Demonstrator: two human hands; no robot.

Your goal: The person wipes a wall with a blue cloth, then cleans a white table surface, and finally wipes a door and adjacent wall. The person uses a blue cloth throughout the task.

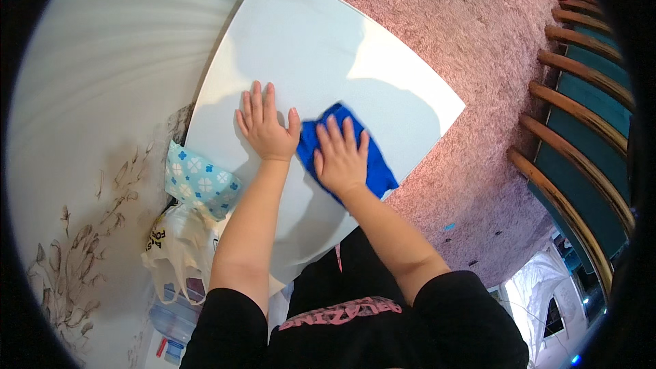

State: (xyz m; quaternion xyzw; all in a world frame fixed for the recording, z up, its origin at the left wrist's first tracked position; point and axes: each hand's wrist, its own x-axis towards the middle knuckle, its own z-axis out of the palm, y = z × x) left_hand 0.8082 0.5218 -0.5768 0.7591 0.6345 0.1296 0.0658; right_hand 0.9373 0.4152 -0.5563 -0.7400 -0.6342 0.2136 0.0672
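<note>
A white table top (302, 36) with pointed corners and slightly bowed edges lies before me. My left hand (267, 123) rests palm down on it, fingers spread, with nothing in it. To its right, my right hand (342, 159) lies flat over a blue cloth (376, 164), pinning it to the surface. The cloth is crumpled at its far end, and one corner reaches the table's right edge. Part of the cloth is hidden beneath the palm and fingers.
A light-blue packet with clover print (197, 177) stands at the table's left edge, above a white plastic bag (179, 246). A clear plastic bottle (174, 318) is below. Pink carpet (430, 25) borders the right side, then curved wooden bars (579, 138). A wall (102, 87) rises at left.
</note>
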